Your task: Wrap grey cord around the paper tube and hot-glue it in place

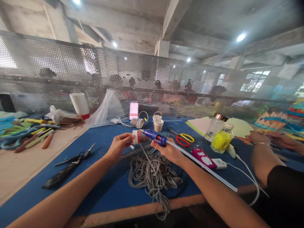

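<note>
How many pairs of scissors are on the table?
2. Black scissors lie on the blue mat left of the left hand; red-and-yellow scissors lie beyond the right hand. More may hide in the left-side clutter.

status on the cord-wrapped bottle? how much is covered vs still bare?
Done: cord covers part of the small bottle; its white end by the left hand is bare. In hand: the left hand holds the bottle, the right hand grips the blue glue gun, nozzle at the bottle, glue stick trailing back. Left: a large loose pile of grey cord lies on the blue mat, one strand running up to the bottle.
</note>
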The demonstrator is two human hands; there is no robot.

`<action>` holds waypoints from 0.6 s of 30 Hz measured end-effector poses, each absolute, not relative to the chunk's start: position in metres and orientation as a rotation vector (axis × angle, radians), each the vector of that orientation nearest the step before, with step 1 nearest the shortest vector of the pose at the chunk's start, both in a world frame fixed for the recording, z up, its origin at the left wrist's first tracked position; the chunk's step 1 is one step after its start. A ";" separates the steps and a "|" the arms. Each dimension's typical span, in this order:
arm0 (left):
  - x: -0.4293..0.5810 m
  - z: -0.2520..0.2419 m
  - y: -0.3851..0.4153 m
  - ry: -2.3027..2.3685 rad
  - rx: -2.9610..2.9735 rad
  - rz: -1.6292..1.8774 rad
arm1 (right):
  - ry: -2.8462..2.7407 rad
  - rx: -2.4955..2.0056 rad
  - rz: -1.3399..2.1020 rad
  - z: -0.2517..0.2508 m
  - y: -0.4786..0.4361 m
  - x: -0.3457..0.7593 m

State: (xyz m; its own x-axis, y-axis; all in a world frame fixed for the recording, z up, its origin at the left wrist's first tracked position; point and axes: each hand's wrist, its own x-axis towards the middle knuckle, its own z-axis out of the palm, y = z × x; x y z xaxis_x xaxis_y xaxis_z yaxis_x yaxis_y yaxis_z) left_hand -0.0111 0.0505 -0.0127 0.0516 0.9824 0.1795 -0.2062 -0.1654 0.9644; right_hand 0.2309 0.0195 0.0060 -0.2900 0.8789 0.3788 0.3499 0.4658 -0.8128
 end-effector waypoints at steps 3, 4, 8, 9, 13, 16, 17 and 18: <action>-0.011 -0.012 0.051 0.928 1.197 1.396 | -1.915 -0.948 0.749 0.007 0.017 0.230; -0.012 -0.012 0.051 0.936 1.192 1.402 | -1.938 -0.920 0.737 0.007 0.017 0.229; -0.011 -0.010 0.049 0.955 1.201 1.407 | -2.004 -0.896 0.620 0.003 0.019 0.228; -0.011 -0.010 0.049 0.960 1.208 1.411 | -2.012 -0.907 0.592 0.002 0.019 0.228; -0.011 -0.009 0.048 0.997 1.233 1.424 | -2.031 -0.938 0.494 0.001 0.019 0.228; -0.011 -0.009 0.049 1.004 1.257 1.425 | -2.055 -0.938 0.418 0.000 0.020 0.227; -0.011 -0.010 0.049 1.003 1.266 1.425 | -2.068 -0.935 0.397 -0.001 0.021 0.227; -0.012 -0.010 0.049 1.004 1.272 1.426 | -2.083 -0.931 0.379 -0.001 0.021 0.227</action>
State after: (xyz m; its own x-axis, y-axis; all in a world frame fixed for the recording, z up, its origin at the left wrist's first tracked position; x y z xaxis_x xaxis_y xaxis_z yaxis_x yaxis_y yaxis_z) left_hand -0.0117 0.0495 -0.0097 -0.0149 0.9758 0.2180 -0.1234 -0.2182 0.9681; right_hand 0.2270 0.0213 -0.0014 -0.4040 0.7285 0.5532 0.4871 0.6832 -0.5440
